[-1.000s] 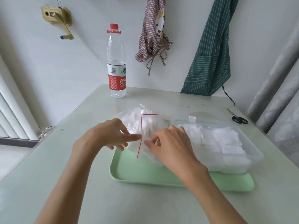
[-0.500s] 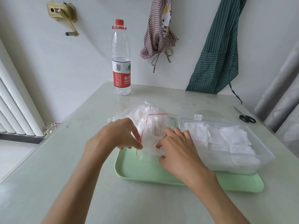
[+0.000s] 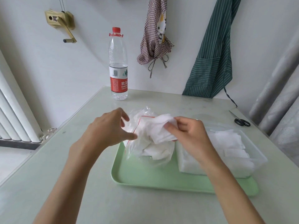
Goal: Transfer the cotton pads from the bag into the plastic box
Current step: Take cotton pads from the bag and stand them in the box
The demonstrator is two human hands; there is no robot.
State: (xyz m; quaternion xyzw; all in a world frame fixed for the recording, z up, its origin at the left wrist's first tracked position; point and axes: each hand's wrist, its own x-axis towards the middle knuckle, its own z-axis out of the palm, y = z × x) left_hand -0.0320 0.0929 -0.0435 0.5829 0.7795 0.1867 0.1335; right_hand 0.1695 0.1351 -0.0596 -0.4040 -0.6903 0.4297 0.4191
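The tray (image 3: 145,178) lies nearest on the desk (image 3: 48,183) and carries both the bag (image 3: 145,149) and the plastic box (image 3: 257,152).

Right hand (image 3: 189,135): grip closed, pinching a small bunch of cotton pads (image 3: 161,130) held above the bag mouth, just left of the box. Left hand (image 3: 110,130): fingers spread and relaxed, thumb tip at the red-lined bag mouth; whether it pins the film cannot be told.

Remaining pads lie in the bag; a layer already lies in the box.

Risks:
- The bunch is pinched at one edge only. Loose pads may slip out and fall on the tray or desk during the carry to the box.
- The thin bag may lift or drag with the pads if the left hand is not holding it down, spilling its contents.

Further back stand a water bottle (image 3: 119,65) and scissors (image 3: 242,122), well apart from the work.
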